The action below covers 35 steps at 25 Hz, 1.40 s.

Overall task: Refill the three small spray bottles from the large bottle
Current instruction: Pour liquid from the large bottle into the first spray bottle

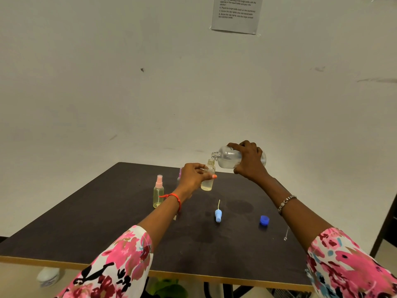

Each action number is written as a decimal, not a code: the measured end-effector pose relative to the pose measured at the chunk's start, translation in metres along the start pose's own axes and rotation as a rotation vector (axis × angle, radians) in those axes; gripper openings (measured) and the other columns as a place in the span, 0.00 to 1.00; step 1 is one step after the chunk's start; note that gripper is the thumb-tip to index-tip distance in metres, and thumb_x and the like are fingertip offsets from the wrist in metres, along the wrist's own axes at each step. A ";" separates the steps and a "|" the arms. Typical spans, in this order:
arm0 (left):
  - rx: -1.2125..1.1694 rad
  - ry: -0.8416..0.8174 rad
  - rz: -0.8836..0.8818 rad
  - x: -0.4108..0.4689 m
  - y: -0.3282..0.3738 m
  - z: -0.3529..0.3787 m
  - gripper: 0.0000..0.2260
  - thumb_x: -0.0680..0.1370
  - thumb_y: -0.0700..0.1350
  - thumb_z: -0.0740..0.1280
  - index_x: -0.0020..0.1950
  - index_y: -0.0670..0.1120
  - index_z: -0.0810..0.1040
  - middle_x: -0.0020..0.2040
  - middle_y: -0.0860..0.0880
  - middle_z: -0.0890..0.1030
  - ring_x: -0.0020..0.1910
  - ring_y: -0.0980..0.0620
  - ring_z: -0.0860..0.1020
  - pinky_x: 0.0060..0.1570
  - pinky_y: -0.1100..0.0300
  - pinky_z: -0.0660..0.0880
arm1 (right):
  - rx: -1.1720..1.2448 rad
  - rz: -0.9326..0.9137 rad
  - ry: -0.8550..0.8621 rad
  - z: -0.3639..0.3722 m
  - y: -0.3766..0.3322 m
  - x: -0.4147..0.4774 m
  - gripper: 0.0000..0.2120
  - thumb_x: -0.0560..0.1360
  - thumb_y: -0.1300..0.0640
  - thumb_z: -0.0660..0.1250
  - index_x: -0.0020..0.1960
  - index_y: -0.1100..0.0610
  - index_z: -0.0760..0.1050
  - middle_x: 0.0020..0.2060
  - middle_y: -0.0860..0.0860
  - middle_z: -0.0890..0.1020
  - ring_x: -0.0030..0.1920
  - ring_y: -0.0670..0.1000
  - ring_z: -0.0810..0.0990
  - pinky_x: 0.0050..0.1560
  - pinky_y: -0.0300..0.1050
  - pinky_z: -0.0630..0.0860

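My right hand [249, 161] grips the large clear bottle [227, 159], tipped on its side with its open neck over the mouth of a small uncapped bottle [208, 179]. My left hand [193, 177] holds that small bottle upright above the dark table [107, 222]; a little pale liquid sits in its bottom. A second small bottle with a pink spray cap [158, 191] stands to the left. A third, with a purple top [179, 174], is mostly hidden behind my left hand. A light blue spray head with its tube [218, 214] lies on the table.
The large bottle's blue cap [264, 220] lies on the table at the right. Damp patches mark the tabletop near the middle. A printed sheet [236, 14] is taped to the wall behind. A dark frame [386, 229] stands by the table's right side.
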<state>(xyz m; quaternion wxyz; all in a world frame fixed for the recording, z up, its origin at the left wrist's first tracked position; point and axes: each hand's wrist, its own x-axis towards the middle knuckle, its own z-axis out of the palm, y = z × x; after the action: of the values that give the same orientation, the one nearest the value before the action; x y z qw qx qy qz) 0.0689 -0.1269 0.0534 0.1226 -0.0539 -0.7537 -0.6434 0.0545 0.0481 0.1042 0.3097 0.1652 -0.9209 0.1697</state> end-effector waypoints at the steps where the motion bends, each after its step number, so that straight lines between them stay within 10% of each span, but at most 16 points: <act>1: 0.001 0.001 -0.001 0.000 0.000 0.000 0.25 0.67 0.41 0.75 0.61 0.38 0.73 0.60 0.40 0.78 0.55 0.47 0.77 0.47 0.56 0.77 | -0.002 0.001 -0.002 0.000 0.000 0.000 0.35 0.60 0.67 0.72 0.65 0.52 0.70 0.55 0.58 0.71 0.58 0.58 0.67 0.62 0.50 0.57; 35: -0.022 -0.007 -0.008 -0.004 0.001 -0.002 0.25 0.67 0.40 0.74 0.62 0.38 0.72 0.60 0.40 0.78 0.58 0.42 0.77 0.51 0.51 0.78 | -0.021 -0.021 0.003 -0.002 -0.002 0.000 0.34 0.60 0.67 0.71 0.64 0.52 0.71 0.54 0.58 0.72 0.57 0.58 0.68 0.60 0.50 0.58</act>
<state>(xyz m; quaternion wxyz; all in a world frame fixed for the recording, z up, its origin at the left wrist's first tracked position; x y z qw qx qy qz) 0.0735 -0.1280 0.0531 0.1168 -0.0546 -0.7471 -0.6521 0.0567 0.0473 0.1057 0.3145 0.1716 -0.9203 0.1571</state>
